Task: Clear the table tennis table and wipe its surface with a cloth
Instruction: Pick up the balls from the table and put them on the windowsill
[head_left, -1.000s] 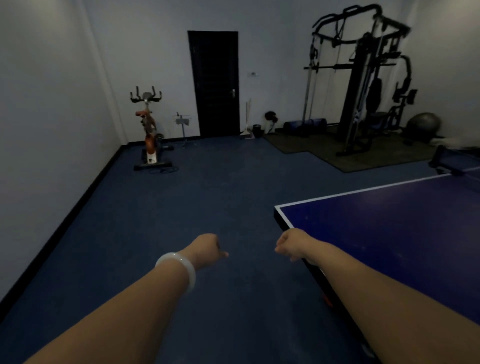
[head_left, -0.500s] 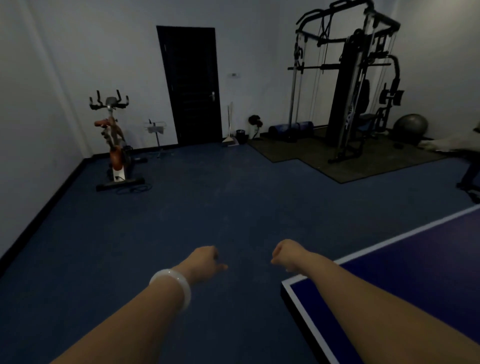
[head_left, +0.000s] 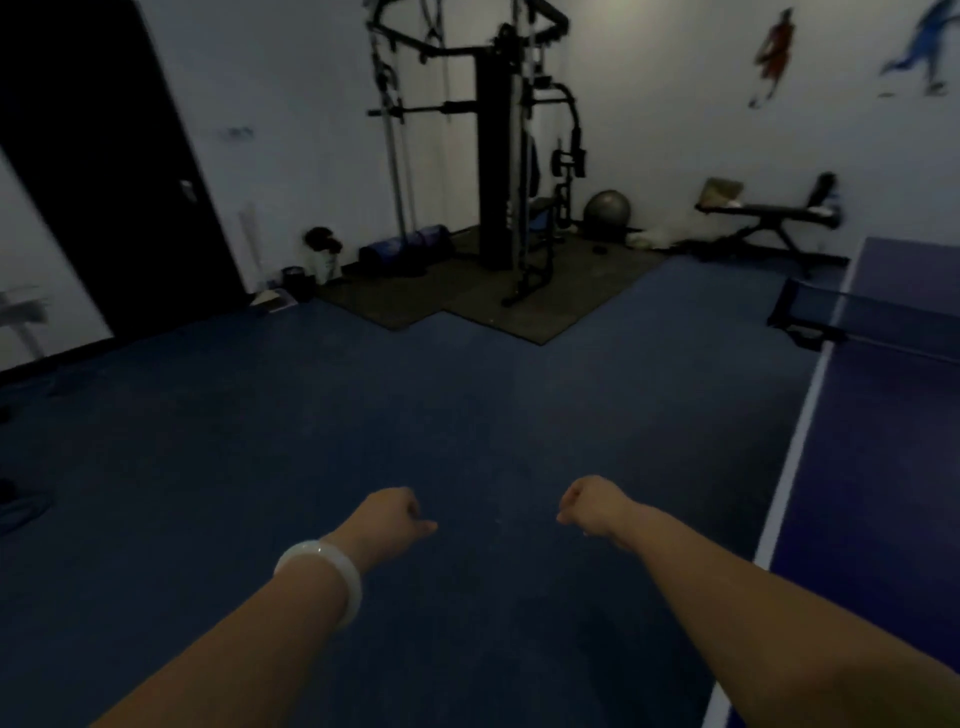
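Head view: left hand (head_left: 390, 519) and right hand (head_left: 592, 506) clenched, empty; desk (head_left: 872, 467) rigid; no cloth visible to take.

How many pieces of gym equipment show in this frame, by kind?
Multi-gym rack: 1
Exercise ball: 1
Weight bench: 1
Table tennis table: 1
Total: 4
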